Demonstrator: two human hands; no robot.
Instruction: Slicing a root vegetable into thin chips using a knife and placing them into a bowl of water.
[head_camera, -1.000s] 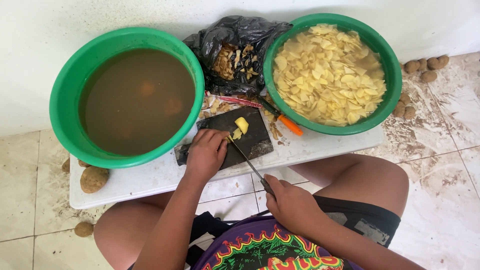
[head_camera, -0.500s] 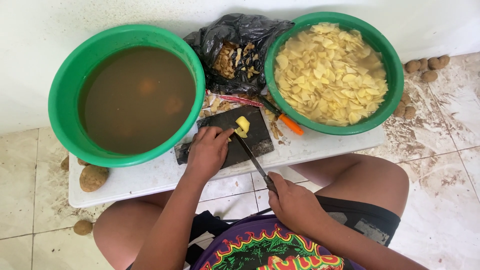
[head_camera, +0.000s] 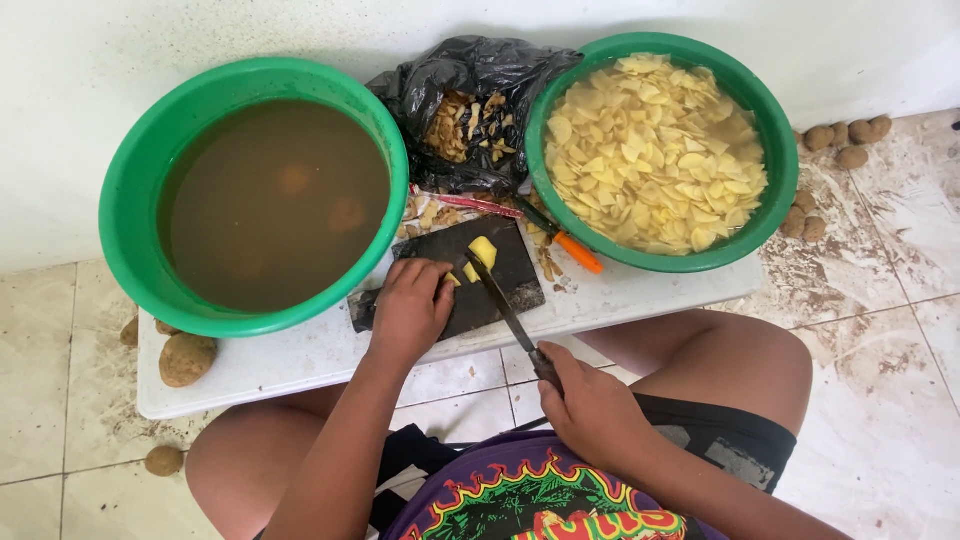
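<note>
My left hand (head_camera: 412, 308) rests on a dark cutting board (head_camera: 510, 275), fingers curled over a small yellow potato piece (head_camera: 453, 279) that is mostly hidden. A few cut slices (head_camera: 483, 251) lie just beyond the fingers. My right hand (head_camera: 590, 405) grips the handle of a long knife (head_camera: 503, 302), whose blade slants up across the board and ends beside the slices.
A green basin of brown water (head_camera: 135, 165) stands at left, and a green basin of potato slices (head_camera: 775, 165) at right. A black bag of peels (head_camera: 470, 100) sits between them. An orange-handled peeler (head_camera: 575, 250) lies on the white table (head_camera: 280, 365). Whole potatoes (head_camera: 186, 358) lie about.
The knife blade has shifted slightly right and forward, away from my left fingers. My left hand has drawn back a little on the board, leaving the cut slices apart.
</note>
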